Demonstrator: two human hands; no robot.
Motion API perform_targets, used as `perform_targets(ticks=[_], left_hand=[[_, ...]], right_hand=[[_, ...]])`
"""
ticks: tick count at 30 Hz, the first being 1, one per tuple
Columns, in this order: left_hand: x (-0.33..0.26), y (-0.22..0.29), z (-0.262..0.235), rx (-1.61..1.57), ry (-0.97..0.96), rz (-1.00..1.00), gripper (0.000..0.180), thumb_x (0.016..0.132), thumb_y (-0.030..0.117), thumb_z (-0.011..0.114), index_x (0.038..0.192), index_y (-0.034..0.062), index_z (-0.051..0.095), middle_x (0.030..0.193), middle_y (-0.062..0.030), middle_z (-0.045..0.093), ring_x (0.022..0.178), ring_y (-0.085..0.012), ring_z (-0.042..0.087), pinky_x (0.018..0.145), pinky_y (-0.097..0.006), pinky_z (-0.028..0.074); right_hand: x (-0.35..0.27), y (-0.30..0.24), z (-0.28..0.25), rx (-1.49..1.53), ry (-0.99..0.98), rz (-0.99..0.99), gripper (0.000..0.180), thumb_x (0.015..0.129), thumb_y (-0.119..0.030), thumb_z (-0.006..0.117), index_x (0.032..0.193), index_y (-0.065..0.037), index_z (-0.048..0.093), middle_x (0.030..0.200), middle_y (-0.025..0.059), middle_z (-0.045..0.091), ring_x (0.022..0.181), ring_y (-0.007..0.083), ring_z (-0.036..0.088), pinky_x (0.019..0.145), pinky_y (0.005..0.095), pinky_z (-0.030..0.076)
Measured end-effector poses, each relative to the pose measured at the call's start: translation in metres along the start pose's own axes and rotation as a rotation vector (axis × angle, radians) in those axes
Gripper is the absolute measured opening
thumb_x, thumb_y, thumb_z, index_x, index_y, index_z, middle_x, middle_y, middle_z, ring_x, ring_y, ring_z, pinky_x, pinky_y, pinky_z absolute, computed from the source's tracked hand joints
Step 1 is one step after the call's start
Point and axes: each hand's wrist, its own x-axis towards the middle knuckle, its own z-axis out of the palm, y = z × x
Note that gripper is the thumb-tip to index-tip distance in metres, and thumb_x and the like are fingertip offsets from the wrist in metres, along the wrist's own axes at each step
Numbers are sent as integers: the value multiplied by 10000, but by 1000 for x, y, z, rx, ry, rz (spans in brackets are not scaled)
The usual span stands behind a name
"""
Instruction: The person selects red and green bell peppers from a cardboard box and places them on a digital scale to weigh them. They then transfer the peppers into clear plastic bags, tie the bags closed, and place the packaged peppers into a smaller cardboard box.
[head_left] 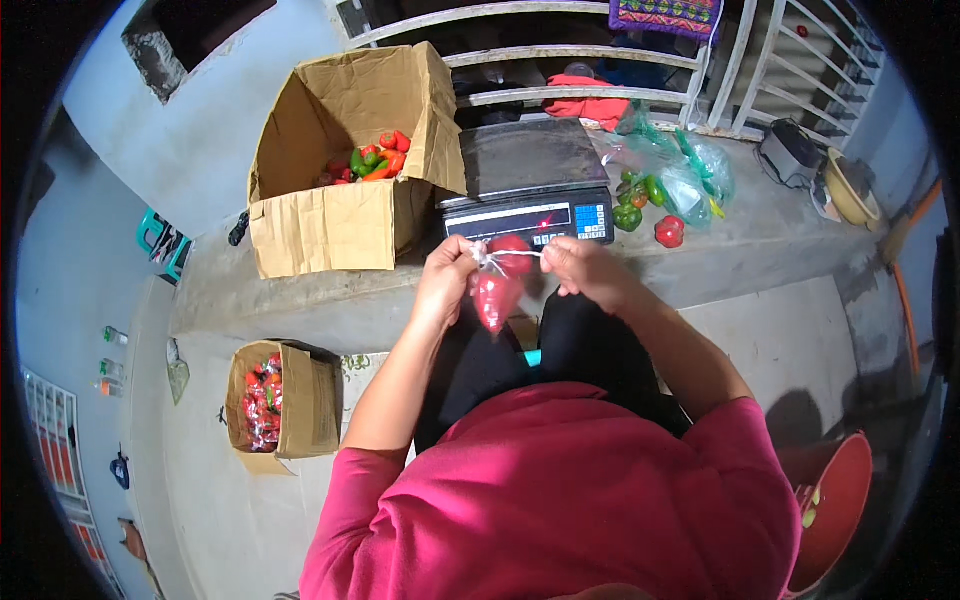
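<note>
A clear plastic bag (497, 300) of red peppers hangs above my lap, just in front of the scale. My left hand (446, 280) is closed around its gathered white neck. From that neck a thin white strand (518, 254), which looks like twisted plastic or string, stretches sideways. Its far end is pinched in my right hand (588, 270), and the strand looks taut. Behind both hands stands a dark digital scale (530, 185) with a lit red spot on its front panel; nothing rests on its plate.
A large open cardboard box (322, 235) with loose peppers stands left of the scale. Green peppers (628, 217), a red pepper (669, 232) and plastic bags (690, 185) lie to the right. On the floor sit a smaller box (310, 400) of bagged peppers and a red tub (835, 510).
</note>
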Motion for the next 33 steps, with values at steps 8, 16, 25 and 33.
perform_targets(ticks=[8, 16, 25, 33], left_hand=[[-16, 23, 23, -777, -324, -143, 24, 849, 56, 515, 858, 45, 535, 859, -102, 607, 813, -232, 617, 810, -392, 501], [-19, 6, 12, 164, -94, 114, 162, 827, 148, 590, 708, 55, 531, 722, -23, 523, 641, -69, 465, 577, -212, 365], [-8, 27, 24, -664, -237, 59, 90, 850, 116, 550, 827, 32, 526, 813, -73, 605, 715, -177, 610, 722, -325, 524], [-21, 18, 4, -27, -175, -6, 96, 808, 109, 601, 742, 73, 542, 712, -10, 568, 605, -85, 507, 565, -199, 389]], right_hand=[[-26, 19, 63, 746, -383, 72, 259, 938, -284, 366, 882, -54, 473, 569, -38, 352, 478, 66, 373, 544, 241, 402], [13, 36, -11, 365, -182, 68, 232, 920, -258, 409, 931, -57, 527, 647, -27, 459, 562, 55, 444, 602, 235, 427], [-27, -24, 55, 339, -118, -151, 260, 943, -283, 369, 915, -65, 509, 561, -40, 383, 453, 48, 372, 474, 224, 380], [11, 23, 20, 475, -155, -78, 245, 899, -304, 459, 886, -65, 514, 599, -17, 467, 449, 78, 401, 473, 216, 391]])
